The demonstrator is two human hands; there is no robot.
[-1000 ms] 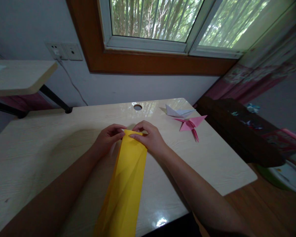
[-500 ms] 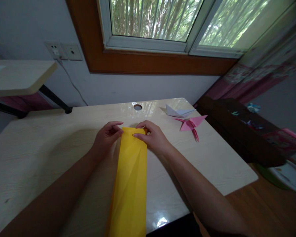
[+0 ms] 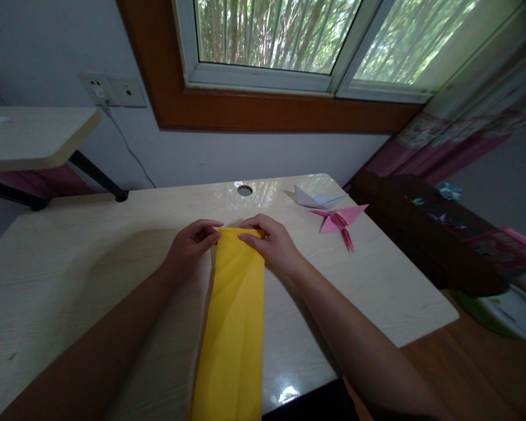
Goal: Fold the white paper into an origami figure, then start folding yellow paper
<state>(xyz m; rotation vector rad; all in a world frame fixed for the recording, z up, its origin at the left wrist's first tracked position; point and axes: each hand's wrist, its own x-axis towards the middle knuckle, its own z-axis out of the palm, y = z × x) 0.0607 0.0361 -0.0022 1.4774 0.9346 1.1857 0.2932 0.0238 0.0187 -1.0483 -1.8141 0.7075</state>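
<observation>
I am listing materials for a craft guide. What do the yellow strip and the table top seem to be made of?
Yellow strip: thin matte paper, it seems; faint fold creases show. Table top: probably laminated board with pale wood grain; its glossy coat reflects the window.

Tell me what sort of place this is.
Probably a room at home, used for paper folding: a pale wooden desk under a window, finished origami figures beside a curtain, and both hands on a folded yellow paper.
</observation>
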